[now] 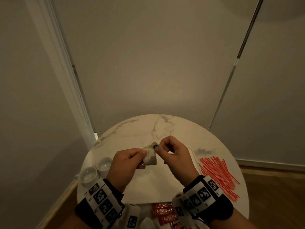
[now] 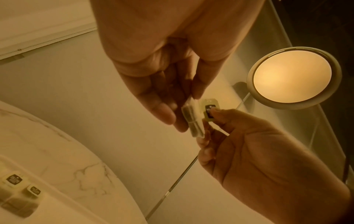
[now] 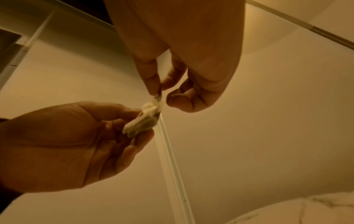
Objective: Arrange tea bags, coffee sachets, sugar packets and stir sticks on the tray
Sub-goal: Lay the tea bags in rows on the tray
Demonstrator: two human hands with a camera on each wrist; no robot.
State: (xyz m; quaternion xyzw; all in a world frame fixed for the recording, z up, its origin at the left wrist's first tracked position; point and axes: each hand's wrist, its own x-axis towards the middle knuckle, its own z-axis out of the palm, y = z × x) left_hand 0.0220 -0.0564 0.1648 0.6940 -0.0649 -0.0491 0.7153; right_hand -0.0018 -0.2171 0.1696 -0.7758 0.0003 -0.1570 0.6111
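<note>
Left hand [image 1: 126, 160] fingers pinch one tea bag [image 1: 149, 156]; right hand [image 1: 175, 152] fingers pinch tag [image 1: 155, 145]; two cups [image 1: 95, 171].

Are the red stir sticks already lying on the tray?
No, the stir sticks lie in a loose pile on the marble table, to the right of the white tray.
</note>
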